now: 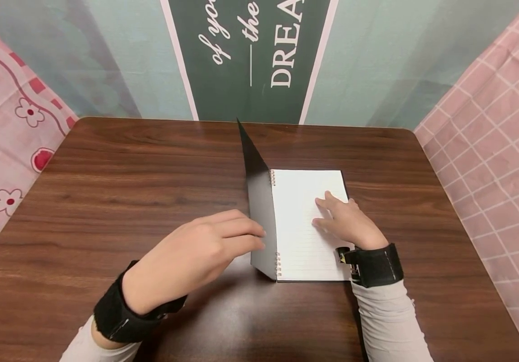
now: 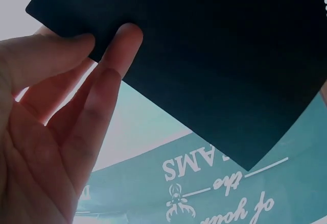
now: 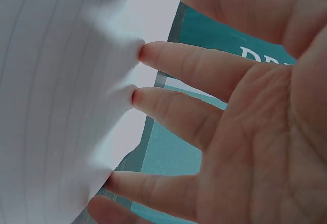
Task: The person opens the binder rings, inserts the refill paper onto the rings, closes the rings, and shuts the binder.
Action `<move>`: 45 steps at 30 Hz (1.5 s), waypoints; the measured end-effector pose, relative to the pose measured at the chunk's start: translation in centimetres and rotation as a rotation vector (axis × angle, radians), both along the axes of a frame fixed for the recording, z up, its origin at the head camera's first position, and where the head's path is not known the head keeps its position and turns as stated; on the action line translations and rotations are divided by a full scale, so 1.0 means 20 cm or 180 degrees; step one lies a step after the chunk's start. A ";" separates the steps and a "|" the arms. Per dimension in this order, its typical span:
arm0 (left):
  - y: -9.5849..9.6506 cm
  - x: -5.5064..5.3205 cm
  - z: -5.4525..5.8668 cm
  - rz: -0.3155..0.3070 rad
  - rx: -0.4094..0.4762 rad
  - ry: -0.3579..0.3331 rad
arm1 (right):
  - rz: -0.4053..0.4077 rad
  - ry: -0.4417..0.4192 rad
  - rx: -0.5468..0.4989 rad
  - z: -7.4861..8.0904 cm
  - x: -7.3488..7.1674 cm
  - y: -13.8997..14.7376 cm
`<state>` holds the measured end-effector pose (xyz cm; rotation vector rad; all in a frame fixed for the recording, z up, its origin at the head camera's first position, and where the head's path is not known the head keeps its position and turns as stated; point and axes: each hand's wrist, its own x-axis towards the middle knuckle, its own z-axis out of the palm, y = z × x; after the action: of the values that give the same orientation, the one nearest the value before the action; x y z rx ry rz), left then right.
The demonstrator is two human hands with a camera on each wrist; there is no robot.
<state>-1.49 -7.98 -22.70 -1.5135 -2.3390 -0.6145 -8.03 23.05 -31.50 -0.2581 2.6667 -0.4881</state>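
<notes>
A spiral notebook (image 1: 307,221) lies with a lined white page facing up, its dark cover (image 1: 261,216) raised steeply at the left of the coil. My left hand (image 1: 200,251) holds the free edge of this cover. In the left wrist view, the thumb and some fingers lie over the dark face, and other fingers pass behind it. On the page's right part rests my right hand (image 1: 347,221), fingers spread. The right wrist view shows its fingertips (image 3: 150,53) pressing into the lined paper near the outer edge, with small dents around them.
The notebook sits on a brown wood-grain table (image 1: 105,201). A green and teal printed curtain (image 1: 246,60) hangs behind the far edge. Pink cloths cover both sides, one flowered (image 1: 10,125) and one checked (image 1: 504,151). Black straps circle both wrists.
</notes>
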 end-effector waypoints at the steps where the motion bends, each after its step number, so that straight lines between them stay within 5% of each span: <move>1: 0.01 0.00 0.00 -0.0026 0.0011 -0.0004 | 0.0000 -0.0005 0.0009 0.00 0.00 0.00; 20: 0.17 -0.08 -0.02 -0.0537 0.0331 -0.0257 | -0.0018 -0.0022 0.0057 0.02 -0.01 -0.01; 39: 0.33 -0.13 -0.07 -0.0720 0.0267 -0.0133 | 0.0002 -0.0075 -0.0107 0.01 -0.01 0.01; 45: 0.39 -0.14 -0.08 -0.0807 0.0244 -0.0099 | -0.0200 -0.0265 0.0063 0.01 -0.01 0.01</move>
<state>-4.28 -0.25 -24.39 -1.7913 -2.1349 -0.7836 -8.23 23.30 -31.22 -0.1455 2.6034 -0.4811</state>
